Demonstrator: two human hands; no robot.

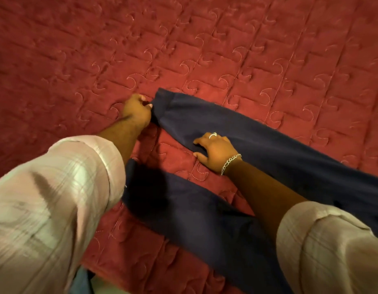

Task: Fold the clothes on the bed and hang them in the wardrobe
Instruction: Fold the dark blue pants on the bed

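Nearest to me are my two rolled-up pale sleeves (56, 198), reaching out over the bed (226, 39) with its red quilted cover. Between my forearms lies the near leg (194, 219) of a pair of dark navy trousers (289, 149), spread flat on the cover and running off toward my right.

A little further out, my right hand (215, 151), with a ring and a chain bracelet, rests on the lower edge of the far leg (258, 132). Its fingers are slightly bent and spread over the cloth, the thumb on the quilt below the edge; it looks more like pressing than gripping, though I cannot tell for sure.

Furthest out, my left hand (137, 110) has its fingers curled, clamped on the hem (162, 105) of that far leg, just at its corner.

I judge I am at the start of folding: the legs lie apart in a V, not yet stacked. The next move calls for drawing the held hem toward the near leg so the two line up edge to edge, while my right hand keeps the cloth smooth and stops it bunching. Hanging in the wardrobe is not yet near.
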